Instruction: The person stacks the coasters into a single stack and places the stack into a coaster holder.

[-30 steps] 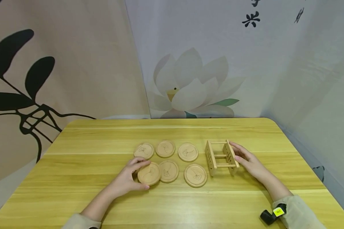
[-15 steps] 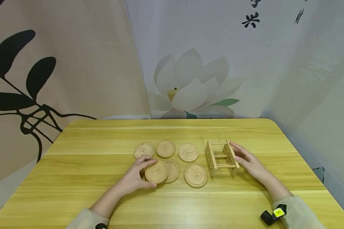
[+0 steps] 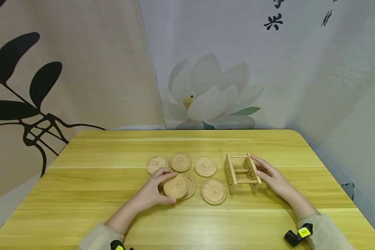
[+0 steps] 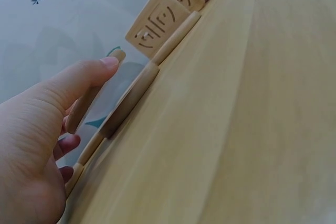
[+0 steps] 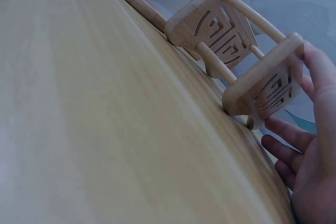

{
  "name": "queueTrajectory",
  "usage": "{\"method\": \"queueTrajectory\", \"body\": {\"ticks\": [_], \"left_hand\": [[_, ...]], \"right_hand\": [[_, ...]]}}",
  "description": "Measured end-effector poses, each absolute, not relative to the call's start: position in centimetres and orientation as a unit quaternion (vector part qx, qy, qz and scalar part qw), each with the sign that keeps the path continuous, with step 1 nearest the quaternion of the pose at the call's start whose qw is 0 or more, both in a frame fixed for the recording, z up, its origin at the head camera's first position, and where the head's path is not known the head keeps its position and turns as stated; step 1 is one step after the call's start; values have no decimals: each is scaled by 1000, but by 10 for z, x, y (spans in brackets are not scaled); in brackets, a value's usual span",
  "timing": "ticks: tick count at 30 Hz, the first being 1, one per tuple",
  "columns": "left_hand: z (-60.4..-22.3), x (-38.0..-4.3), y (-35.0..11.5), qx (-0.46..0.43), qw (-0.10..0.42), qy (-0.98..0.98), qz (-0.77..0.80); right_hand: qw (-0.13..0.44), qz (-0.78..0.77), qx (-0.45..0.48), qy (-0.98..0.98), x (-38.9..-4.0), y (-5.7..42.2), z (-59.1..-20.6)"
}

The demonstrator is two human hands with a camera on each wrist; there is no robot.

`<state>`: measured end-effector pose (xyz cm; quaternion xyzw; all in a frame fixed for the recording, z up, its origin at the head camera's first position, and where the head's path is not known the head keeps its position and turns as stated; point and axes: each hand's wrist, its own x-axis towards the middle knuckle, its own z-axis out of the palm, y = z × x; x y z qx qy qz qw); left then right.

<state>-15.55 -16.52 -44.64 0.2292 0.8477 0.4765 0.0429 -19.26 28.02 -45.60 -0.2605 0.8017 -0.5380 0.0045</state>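
While the left hand (image 3: 154, 190) pinches a round wooden coaster (image 3: 176, 186) by its rim, thumb on the near edge and fingertips around toward the far side, the right hand (image 3: 272, 176) has hold of a small wooden rack (image 3: 240, 171). That second grip looks pretty light: thumb and fingers at the edges of the rack's right-hand panel, the other fingers loosely bent down near the tabletop in the right wrist view. The rack sits upright on the table (image 3: 187, 225), basically two panels with cut-out slots, joined by rods.

So the held coaster is up off the table, and the left wrist view shows it tilted with a gap below. From the head view it overlaps the partly covered coaster (image 3: 192, 188), which lies flat. Just right of that is the front right coaster (image 3: 214, 192), between there and the rack. Farther back you get three more in a row: the back left coaster (image 3: 157, 165), the back middle coaster (image 3: 180, 163) and the back right coaster (image 3: 205, 167). Most have a thin leafy design on top. Behind it all hangs a backdrop with a big pale flower (image 3: 212, 90).
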Motion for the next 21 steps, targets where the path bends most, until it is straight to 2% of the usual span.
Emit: {"method": "queueTrajectory", "body": {"ticks": [21], "left_hand": [[-452,-165,-150,262,40,846,462]], "right_hand": [[16,-539,-245,805,-193,280,-456]]}}
